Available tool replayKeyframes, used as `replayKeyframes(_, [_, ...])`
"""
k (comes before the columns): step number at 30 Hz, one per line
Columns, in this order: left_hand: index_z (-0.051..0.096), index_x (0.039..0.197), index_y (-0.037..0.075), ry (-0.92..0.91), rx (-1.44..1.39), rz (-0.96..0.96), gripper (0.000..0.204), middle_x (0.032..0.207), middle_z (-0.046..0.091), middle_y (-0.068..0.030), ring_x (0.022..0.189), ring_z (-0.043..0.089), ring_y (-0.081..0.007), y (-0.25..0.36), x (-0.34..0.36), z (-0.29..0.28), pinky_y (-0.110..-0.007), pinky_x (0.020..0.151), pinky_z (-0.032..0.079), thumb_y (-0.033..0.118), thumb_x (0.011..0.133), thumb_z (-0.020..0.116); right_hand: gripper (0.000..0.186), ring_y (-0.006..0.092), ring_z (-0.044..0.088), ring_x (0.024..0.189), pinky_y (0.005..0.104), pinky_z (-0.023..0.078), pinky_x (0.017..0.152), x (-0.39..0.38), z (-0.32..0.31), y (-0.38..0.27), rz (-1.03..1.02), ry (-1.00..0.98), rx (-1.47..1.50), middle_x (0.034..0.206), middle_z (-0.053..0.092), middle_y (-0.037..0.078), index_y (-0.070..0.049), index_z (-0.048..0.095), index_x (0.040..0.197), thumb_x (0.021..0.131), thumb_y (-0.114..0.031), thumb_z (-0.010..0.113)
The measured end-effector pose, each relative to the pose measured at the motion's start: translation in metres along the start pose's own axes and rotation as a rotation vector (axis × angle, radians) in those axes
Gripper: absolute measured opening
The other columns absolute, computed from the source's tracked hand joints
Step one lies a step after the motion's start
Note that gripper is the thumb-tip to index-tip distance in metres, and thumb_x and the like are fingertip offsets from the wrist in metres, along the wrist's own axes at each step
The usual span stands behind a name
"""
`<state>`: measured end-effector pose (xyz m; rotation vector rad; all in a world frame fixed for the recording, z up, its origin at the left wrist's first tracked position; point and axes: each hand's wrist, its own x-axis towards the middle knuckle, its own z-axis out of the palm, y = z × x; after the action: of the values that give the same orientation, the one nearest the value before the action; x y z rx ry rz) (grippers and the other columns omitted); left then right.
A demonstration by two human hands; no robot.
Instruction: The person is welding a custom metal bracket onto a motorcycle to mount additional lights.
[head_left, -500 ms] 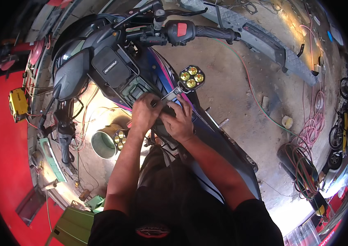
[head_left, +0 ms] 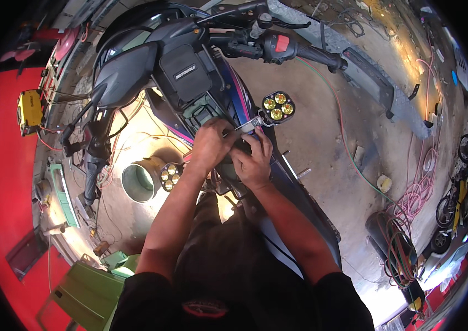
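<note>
Both of my hands work close together over the middle of a dark motorcycle (head_left: pixel 237 99), behind its handlebar. My left hand (head_left: pixel 211 146) is closed in a pinch at the inner end of a pale metal bracket (head_left: pixel 250 124); what its fingers hold is hidden. Just right of it, my right hand (head_left: pixel 253 164) has curled fingers, with the index fingertip against the bracket's underside. Whatever lies between its thumb and fingers I cannot make out. At the bracket's outer end sits an auxiliary light (head_left: pixel 278 107) with yellow lenses. A matching light (head_left: pixel 170 176) shows left of my left forearm.
A black phone pouch (head_left: pixel 185 69) lies ahead of my hands, under the handlebar's right grip (head_left: pixel 319 57). A round metal container (head_left: pixel 139 182) stands at left, near a yellow device (head_left: pixel 29 112). Coiled pink hose (head_left: pixel 410 193) and a dark cylinder (head_left: pixel 391 243) lie at right.
My view has shifted, so the motorcycle and hands appear farther right. Both hands stay at the bracket with nearly the same finger positions.
</note>
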<state>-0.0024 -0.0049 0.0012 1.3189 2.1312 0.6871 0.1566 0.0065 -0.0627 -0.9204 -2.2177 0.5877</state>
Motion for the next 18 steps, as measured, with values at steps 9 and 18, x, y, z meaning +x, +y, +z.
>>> replayKeyframes(9, [0.072, 0.09, 0.004, -0.02, 0.052, -0.112, 0.013, 0.098, 0.07, -0.0135, 0.093, 0.067, -0.0337, -0.027, -0.053, -0.089, -0.043, 0.085, 0.054, 0.013, 0.081, 0.068, 0.029, 0.0388, 0.049, 0.126, 0.053, 0.038, 0.103, 0.006, -0.005, -0.001, -0.007, 0.008, -0.028, 0.12, 0.058, 0.004, -0.031, 0.077, 0.106, 0.08, -0.021, 0.08])
replayKeyframes(18, [0.071, 0.083, 0.005, -0.025, 0.128, -0.073, 0.011, 0.088, 0.068, -0.0136, 0.084, 0.066, -0.0339, -0.061, -0.095, -0.085, -0.045, 0.076, 0.055, 0.009, 0.078, 0.063, 0.029, 0.0387, 0.046, 0.128, 0.0531, 0.037, 0.105, 0.003, -0.002, -0.006, -0.017, -0.017, -0.058, 0.122, 0.056, 0.004, -0.03, 0.077, 0.107, 0.08, -0.021, 0.08])
